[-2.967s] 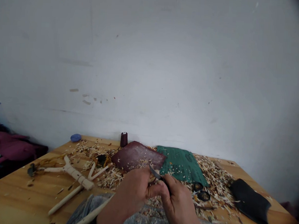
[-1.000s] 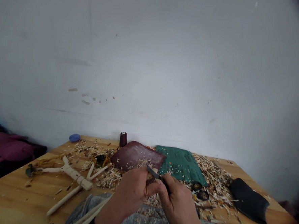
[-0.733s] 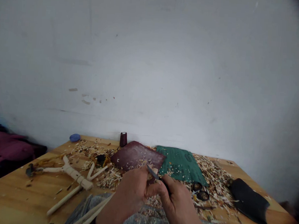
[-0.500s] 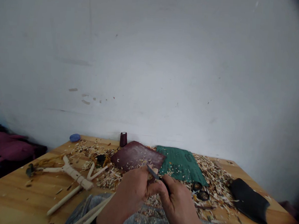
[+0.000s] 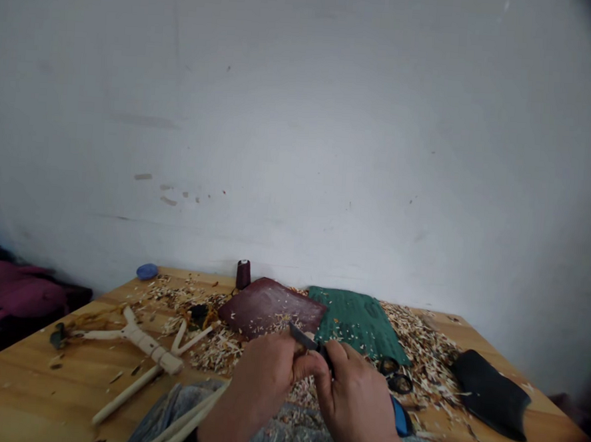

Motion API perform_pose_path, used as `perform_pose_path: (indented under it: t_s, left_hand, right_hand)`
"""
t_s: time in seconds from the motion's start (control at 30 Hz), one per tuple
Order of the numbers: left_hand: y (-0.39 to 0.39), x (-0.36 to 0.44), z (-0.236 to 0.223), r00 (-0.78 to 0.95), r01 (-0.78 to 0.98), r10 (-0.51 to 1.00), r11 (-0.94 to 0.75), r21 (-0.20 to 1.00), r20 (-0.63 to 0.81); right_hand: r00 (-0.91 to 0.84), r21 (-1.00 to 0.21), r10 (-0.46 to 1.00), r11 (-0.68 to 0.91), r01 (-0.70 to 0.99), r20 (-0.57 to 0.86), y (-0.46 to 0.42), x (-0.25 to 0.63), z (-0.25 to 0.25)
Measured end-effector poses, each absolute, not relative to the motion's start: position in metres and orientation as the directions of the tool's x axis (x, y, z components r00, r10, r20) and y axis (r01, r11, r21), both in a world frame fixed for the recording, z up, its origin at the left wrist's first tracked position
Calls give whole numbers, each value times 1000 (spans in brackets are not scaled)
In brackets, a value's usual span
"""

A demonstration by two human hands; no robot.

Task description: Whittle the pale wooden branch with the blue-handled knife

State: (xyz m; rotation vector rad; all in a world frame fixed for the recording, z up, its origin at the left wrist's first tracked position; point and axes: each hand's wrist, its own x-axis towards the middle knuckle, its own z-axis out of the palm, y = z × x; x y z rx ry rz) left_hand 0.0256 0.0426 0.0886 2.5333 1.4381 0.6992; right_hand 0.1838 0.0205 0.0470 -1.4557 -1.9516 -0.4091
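Observation:
Near the table's front, my left hand (image 5: 265, 366) is closed around a pale peeled wooden stick (image 5: 188, 422), whose two long prongs come out below my left wrist. My fingers hide most of its upper end. My right hand (image 5: 355, 395) grips a knife (image 5: 302, 337), its dark blade slanting up and left across the wood at my left fingers. The right thumb reaches over against the left hand. A blue and black piece (image 5: 402, 416) shows beside my right wrist; I cannot tell whether it belongs to the knife. Beneath both hands lies a grey cloth (image 5: 307, 435) strewn with shavings.
Wood shavings (image 5: 432, 349) cover much of the wooden table (image 5: 25, 391). A peeled forked branch (image 5: 150, 347) lies left. Behind are maroon (image 5: 270, 306) and green sheets (image 5: 356, 325), a thread spool (image 5: 243, 274) and a blue lid-like disc (image 5: 147, 271). Scissors (image 5: 400, 382) and a black sheet (image 5: 490, 393) lie right.
My right hand has turned slightly and the blade has shifted a little up and left over the wood. The blue and black piece by my right wrist has come into view.

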Motion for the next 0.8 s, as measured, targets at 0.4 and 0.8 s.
perform_pose_path:
  t_s: [0.4, 0.8]
  left_hand:
    - [41, 31, 94, 347, 854, 894, -427, 299, 284]
    - [44, 23, 89, 374, 763, 879, -473, 440, 296]
  right_hand:
    - [-155, 68, 706, 150, 986, 691, 18, 184, 48]
    - [-105, -488, 868, 368, 792, 485, 20, 186, 58]
